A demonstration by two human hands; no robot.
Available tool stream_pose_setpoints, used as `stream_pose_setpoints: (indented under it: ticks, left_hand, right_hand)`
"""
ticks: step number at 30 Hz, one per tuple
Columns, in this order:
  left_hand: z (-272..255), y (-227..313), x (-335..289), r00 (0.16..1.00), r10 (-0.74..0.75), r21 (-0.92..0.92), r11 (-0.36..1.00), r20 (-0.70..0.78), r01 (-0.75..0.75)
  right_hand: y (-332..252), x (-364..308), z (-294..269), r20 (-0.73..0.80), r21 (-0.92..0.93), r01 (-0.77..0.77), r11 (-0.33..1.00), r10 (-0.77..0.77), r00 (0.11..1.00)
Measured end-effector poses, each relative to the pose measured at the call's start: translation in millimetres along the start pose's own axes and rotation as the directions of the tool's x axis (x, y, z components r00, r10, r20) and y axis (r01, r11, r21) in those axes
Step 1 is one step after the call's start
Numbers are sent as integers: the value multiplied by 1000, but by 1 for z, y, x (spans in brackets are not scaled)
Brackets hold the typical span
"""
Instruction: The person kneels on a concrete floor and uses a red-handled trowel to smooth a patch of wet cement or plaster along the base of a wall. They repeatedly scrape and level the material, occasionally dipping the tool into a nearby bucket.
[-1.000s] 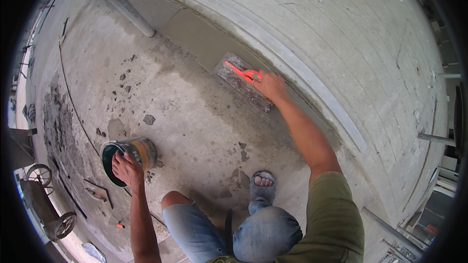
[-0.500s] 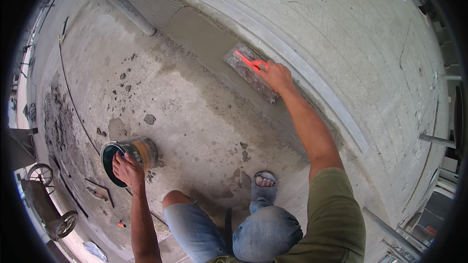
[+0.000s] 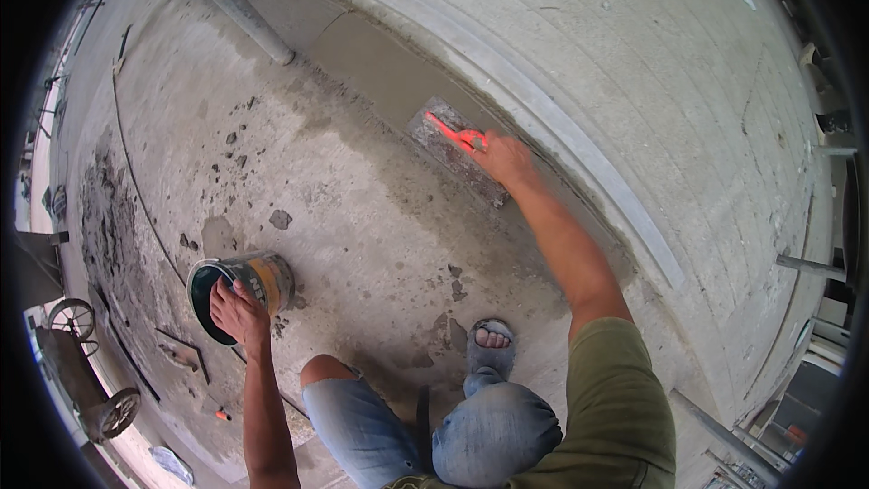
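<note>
- Two hands are occupied: the right hand (image 3: 507, 163) is closed around the red handle (image 3: 446, 129) of a trowel (image 3: 453, 161), fingers wrapped and no gap showing.
- The trowel's plate lies under that grip and reaches ahead of it, on the wet mortar strip (image 3: 376, 63).
- Smoothing this strip, which runs ahead and leftward from the grip, looks like the step in hand; another pass would call for a level plate and even pressure.
- Well left of the trowel grip, the left hand (image 3: 239, 312) touches a bucket (image 3: 264, 277) at its mouth, fingers partly bent; whether they clamp it, I cannot tell.
</note>
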State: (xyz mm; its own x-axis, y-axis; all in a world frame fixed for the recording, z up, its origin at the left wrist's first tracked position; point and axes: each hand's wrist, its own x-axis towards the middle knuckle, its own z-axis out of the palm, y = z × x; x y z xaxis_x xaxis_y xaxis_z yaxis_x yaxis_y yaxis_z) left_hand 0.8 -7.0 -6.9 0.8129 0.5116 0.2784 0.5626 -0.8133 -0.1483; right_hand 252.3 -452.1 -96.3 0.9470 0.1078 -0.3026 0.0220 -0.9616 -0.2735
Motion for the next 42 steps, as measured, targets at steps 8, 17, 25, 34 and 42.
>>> stream_pose_setpoints:
  ticks: [8, 17, 25, 34, 42]
  left_hand:
    - [-1, -1, 0, 1000, -10, -6, 1000, -4, 10]
    - [3, -3, 0, 999, 11, -7, 1000, -49, -11]
    - [16, -10, 1, 999, 10, 100, 995, -41, -6]
    - [18, -11, 0, 999, -14, 104, 994, -41, 19]
    - [21, -13, -1, 999, -18, 143, 989, -43, 24]
  right_hand:
    - [-50, -74, 28, 140, 110, 119, 987, -134, 981]
    - [-47, -141, 2, 92, 136, 26, 990, -38, 995]
    - [61, -174, -12, -65, 107, -50, 993, 57, 996]
    - [117, -143, -21, -21, -8, -222, 975, 222, 975]
    - [122, -119, -24, 1, -12, -200, 980, 200, 980]
